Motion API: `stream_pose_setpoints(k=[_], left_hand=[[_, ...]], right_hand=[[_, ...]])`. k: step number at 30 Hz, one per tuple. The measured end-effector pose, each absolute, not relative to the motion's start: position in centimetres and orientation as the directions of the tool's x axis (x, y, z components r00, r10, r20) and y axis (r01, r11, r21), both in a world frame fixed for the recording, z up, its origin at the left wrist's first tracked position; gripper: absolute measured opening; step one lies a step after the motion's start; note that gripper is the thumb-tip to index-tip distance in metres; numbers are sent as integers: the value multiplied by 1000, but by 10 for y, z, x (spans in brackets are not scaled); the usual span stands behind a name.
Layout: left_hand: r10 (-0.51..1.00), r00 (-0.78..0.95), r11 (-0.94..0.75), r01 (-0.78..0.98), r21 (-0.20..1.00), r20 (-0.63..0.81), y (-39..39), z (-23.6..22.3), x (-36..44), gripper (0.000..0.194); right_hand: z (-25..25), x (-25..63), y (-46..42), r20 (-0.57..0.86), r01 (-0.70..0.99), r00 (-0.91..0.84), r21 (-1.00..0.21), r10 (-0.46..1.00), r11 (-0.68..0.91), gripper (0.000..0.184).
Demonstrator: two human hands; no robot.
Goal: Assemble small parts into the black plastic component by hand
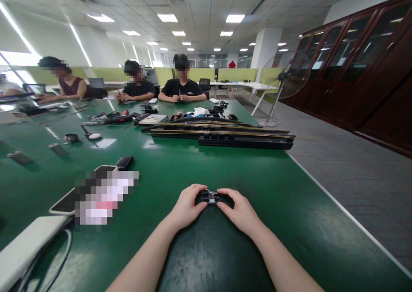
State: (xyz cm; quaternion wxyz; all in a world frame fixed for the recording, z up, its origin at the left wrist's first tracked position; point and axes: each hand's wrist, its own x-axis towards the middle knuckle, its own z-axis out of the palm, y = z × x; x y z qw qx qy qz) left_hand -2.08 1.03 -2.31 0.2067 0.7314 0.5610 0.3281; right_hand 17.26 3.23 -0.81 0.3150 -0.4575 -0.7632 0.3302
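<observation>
A small black part with silvery metal bits (pixel 211 197) is held just above or on the green table (pixel 251 171); I cannot tell which. My left hand (pixel 189 201) pinches its left end between thumb and fingers. At the right end, my right hand (pixel 240 208) grips it the same way. The fingertips cover both ends, so only the middle of the part shows. What kind of part it is cannot be made out.
Long black rails (pixel 246 142) with thin yellowish rods lie across the table ahead. To the left are a phone (pixel 86 189), a white box-like device (pixel 32 240) with a cable, and metal cylinders (pixel 58 149). Several people sit along the far side. A fan (pixel 283 76) stands right.
</observation>
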Motion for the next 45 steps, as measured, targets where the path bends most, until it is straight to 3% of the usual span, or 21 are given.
stream_pose_setpoints(k=[14,23,31,45], left_hand=[[946,202,-318,724,612,252,7,-22,-21,41],[957,177,-283,734,617,228,6,-21,-20,39],[961,149,-268,718,642,234,8,-22,-21,37],[965,118,-250,694,676,235,7,-17,-19,38]], right_hand=[[-11,169,32,249,538,-487,-670,837,512,23],[-13,168,31,284,492,-491,-690,824,531,19],[-14,171,37,217,362,-359,-864,908,349,20],[-18,172,45,104,88,-235,-988,967,128,24]])
